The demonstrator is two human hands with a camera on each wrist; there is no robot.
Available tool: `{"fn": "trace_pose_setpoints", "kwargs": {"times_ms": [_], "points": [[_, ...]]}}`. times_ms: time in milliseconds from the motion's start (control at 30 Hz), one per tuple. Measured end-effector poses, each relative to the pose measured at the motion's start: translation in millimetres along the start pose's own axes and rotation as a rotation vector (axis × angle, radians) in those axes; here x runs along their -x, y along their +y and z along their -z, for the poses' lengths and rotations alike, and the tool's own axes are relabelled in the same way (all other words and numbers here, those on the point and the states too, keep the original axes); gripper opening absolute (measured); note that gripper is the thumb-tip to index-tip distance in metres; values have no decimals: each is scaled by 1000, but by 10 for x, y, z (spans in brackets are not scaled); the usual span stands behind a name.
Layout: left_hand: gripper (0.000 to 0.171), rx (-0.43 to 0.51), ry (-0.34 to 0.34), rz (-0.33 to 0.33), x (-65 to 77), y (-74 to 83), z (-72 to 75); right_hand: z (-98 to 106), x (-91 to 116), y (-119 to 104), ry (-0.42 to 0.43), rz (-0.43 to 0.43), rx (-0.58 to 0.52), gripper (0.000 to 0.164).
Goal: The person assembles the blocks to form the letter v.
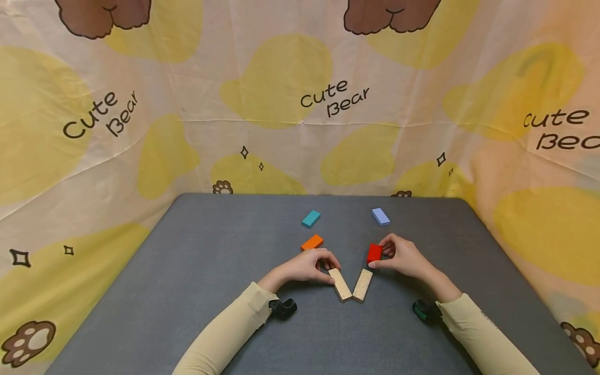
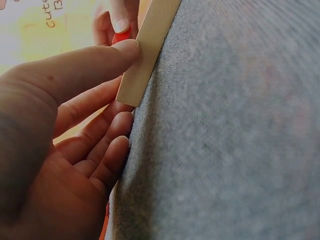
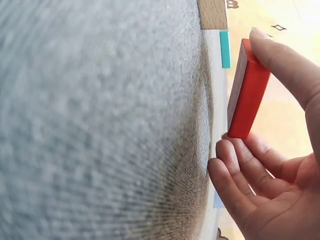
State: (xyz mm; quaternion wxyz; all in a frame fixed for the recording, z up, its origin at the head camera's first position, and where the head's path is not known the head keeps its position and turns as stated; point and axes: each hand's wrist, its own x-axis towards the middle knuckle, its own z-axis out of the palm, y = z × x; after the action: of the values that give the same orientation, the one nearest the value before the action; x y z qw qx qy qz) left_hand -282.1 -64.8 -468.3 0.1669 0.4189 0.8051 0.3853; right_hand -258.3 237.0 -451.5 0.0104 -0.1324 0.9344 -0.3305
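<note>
Two plain wooden blocks lie on the grey table in a V, their near ends close together. My left hand [image 1: 307, 265] pinches the far end of the left wooden block [image 1: 340, 285], its thumb on the near side in the left wrist view, where that block [image 2: 145, 60] looks flat on the cloth. Between thumb and fingertips my right hand [image 1: 407, 257] holds a red block [image 1: 374, 253] by its two ends. The right wrist view shows this red block [image 3: 250, 95] raised off the table. Just below it in the head view is the right wooden block [image 1: 362, 285].
An orange block [image 1: 312, 242] lies just beyond my left hand. Farther back are a teal block [image 1: 311, 219] and a lavender block [image 1: 380, 216]. The grey tabletop [image 1: 225, 234] ends at a printed curtain [image 1: 281, 156] behind and at the sides.
</note>
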Motion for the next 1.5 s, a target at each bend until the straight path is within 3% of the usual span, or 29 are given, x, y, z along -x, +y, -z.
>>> {"fn": "trace_pose_setpoints", "kwargs": {"times_ms": [867, 1500], "points": [[32, -5, 2, 5, -10, 4, -2, -63, 21, -26, -19, -45, 42, 70], [31, -3, -2, 13, 1, 16, 0, -120, 20, 9, -23, 18, 57, 69]]}}
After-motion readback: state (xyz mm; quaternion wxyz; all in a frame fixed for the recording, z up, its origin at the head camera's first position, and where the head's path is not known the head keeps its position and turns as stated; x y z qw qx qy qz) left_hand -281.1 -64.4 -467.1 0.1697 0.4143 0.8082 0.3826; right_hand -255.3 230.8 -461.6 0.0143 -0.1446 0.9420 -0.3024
